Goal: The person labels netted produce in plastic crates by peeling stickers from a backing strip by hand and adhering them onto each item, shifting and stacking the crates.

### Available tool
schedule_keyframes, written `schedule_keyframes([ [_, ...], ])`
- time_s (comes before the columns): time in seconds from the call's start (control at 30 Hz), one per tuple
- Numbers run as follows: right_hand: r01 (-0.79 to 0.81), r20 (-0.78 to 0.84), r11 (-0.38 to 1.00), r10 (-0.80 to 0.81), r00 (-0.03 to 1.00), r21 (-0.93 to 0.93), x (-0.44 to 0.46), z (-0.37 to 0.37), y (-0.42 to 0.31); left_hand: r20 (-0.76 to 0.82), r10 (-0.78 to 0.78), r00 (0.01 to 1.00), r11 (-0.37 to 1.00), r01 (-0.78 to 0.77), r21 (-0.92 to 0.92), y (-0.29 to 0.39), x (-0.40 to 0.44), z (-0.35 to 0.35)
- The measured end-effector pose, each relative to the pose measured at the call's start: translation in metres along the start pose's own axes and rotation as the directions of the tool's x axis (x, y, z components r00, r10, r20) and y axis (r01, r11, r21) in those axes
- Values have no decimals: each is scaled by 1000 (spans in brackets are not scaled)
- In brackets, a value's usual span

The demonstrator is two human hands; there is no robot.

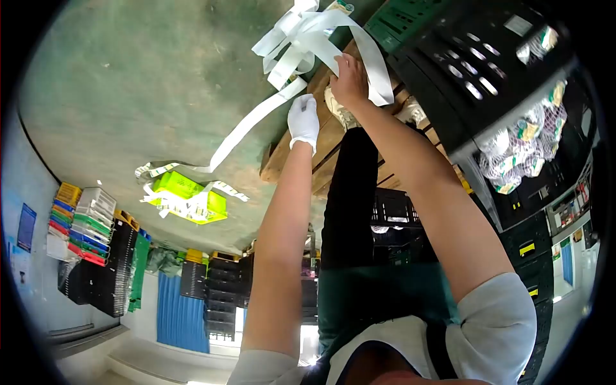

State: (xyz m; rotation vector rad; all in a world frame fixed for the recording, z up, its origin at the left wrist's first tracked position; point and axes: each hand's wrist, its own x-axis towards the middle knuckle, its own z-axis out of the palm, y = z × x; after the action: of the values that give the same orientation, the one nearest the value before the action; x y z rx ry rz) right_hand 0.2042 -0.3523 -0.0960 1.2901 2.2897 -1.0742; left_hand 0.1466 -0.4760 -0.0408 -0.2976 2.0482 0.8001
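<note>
Right hand (pixel 350 82): bare, reaching in over the wooden pallet, with the fingers bent and pinching the white strip (pixel 321 43) close to its bunched loops.
Left hand (pixel 303 120): in a white glove, just beside the right hand, fingers together and slightly curled. From here I cannot tell whether they pinch anything; a length of the white strip passes near the fingertips.
White strip: looped in a loose tangle around and beyond the right hand, 1 broad band curving down over the pallet. Another length slants across the green floor (pixel 154 83) toward the yellow-green basket, where printed marks show on it.
Yellow-green basket (pixel 219 206): on the floor, well apart from both hands, with printed strips bunched over it and 1 end sticking out past the rim.
Wooden pallet (pixel 282 157): below the hands, slats showing; a pale shoe (pixel 340 110) sits beside the right hand, under a black trouser leg (pixel 351 186).
Black crate (pixel 471 157): near the right arm, with netted bags (pixel 527 144) of pale produce bearing green-and-yellow labels.
Green crate (pixel 401 20): beyond the right hand, beside black crates.
Far side: stacked crates in several colours (pixel 86 224) stand by a wall, and a blue curtain (pixel 181 317) hangs near a bright window.
</note>
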Motion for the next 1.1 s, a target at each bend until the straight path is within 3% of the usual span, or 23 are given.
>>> schedule_keyframes([
  [0.03,-2,-40,1000,2,999,8,10,11,1,-7,30,1000,998,-29,49,-2,15,4],
  [0.07,-3,-83,1000,4,997,14,22,20,0,10,-43,999,997,42,62,10,26,3],
  [0.13,67,-231,998,-66,971,-2,42,33,3,13,-70,997,997,71,-18,-19,72,13],
  [0.23,75,-265,994,-50,963,83,56,30,6,85,-122,989,991,126,-48,-32,127,31],
  [0.27,65,-295,988,-20,955,142,51,23,8,50,-184,982,967,190,-172,-5,121,39],
  [0.3,-30,-303,957,120,945,288,41,25,18,30,-196,980,967,198,-162,2,126,51],
  [0.37,-346,-470,925,378,798,158,15,40,47,41,-88,995,991,91,-97,-28,162,87],
  [0.4,-440,-430,895,424,797,67,3,26,48,65,16,998,999,-18,29,-36,173,101],
  [0.43,-524,-396,851,472,788,-28,-4,12,51,180,-73,981,991,92,-98,-19,164,103],
  [0.5,-550,-392,824,464,794,-138,-9,44,112,75,-63,995,993,70,-91,-31,163,123],
  [0.53,-566,-382,801,470,796,-193,-15,56,136,235,-58,970,985,94,-143,-11,150,109],
  [0.6,-706,116,659,704,700,262,-11,51,146,312,-57,948,926,167,-339,-13,145,98],
  [0.63,-767,386,479,671,634,427,-6,51,148,327,-41,944,881,189,-433,-13,149,88],
  [0.67,-706,332,579,626,705,409,-2,22,97,272,-42,961,897,156,-414,-15,153,77],
  [0.77,-681,660,-52,314,683,730,13,2,40,-9,-13,1000,999,13,45,-38,184,58],
  [0.8,-606,625,-166,106,773,778,26,-13,21,-58,44,997,999,-44,-1,-39,192,57],
  [0.83,-543,543,-295,-90,835,786,39,-30,5,129,116,985,976,-137,171,-64,229,57],
  [0.87,-454,377,-345,-267,887,822,52,-44,-6,77,165,983,956,-178,233,-57,227,63],
  [0.93,-229,135,-329,-284,949,916,74,-72,-37,-26,285,958,897,-257,360,-7,220,79],
  [0.97,-102,72,-222,-140,988,970,72,-85,-55,-72,345,936,859,-284,425,3,220,84],
  [1.03,-55,68,-539,4,998,840,75,-88,-72,154,261,953,755,-301,583,4,252,99],
  [1.07,-59,97,-434,67,993,899,80,-101,-85,164,207,965,813,-263,520,-3,260,106],
  [1.1,-50,1,-376,-129,992,925,89,-78,-63,181,146,973,863,-215,458,-5,255,107],
])
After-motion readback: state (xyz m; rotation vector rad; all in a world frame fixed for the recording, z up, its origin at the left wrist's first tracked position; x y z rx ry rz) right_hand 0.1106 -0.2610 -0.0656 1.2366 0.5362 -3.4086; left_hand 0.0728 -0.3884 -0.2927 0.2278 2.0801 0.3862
